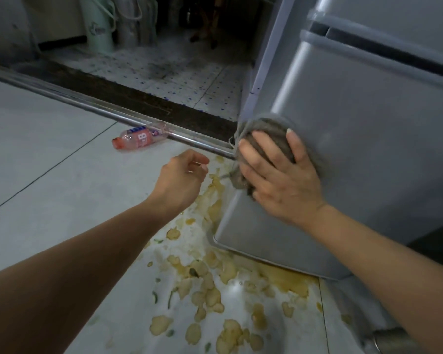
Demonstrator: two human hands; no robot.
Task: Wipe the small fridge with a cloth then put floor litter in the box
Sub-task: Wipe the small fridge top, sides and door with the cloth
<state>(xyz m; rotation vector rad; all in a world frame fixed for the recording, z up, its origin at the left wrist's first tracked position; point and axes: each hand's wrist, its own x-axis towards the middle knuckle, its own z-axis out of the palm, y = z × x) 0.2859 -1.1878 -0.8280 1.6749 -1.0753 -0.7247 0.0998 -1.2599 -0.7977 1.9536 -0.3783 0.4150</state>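
Grey cloth is pressed by the spread-fingered right hand to the fridge door at three o'clock, the left hand loosely curled and empty, while potato peelings and a plastic bottle at ten o'clock await boxing.

Fridge cut off by the top and right picture edges; only the left part of its front and a strip of its side showing, top out of view. Cloth largely hidden under the right hand, its lower rim smeared by motion blur. Left hand's fingertips curled out of sight behind the knuckles; contents, if any, impossible to tell. Both forearms cropped at the bottom edge. Bottle label too small to read. Dark doorway at the top edge murky, with contents indistinct. Grey object at the bottom right corner cropped, unidentifiable. Litter at the fridge's lower corner partly hidden.
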